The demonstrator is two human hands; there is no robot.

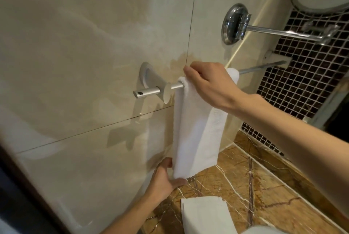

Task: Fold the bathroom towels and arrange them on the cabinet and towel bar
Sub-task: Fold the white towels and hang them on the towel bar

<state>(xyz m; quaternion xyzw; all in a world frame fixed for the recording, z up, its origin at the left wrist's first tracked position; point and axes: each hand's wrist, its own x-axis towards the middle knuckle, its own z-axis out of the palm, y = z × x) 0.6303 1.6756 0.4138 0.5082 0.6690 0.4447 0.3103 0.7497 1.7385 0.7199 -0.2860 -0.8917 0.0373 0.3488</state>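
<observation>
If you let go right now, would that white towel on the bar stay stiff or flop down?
Probably floppy: the white towel drapes limp over the towel bar and hangs down. Likely light: the left hand holds its bottom end with thumb and fingers. It might slide; the bar looks smooth metal.

Below the towel bar (151,91), over which a long white towel (196,129) hung draped, the brown marble surface (264,186) carried a folded white towel (205,216).
</observation>
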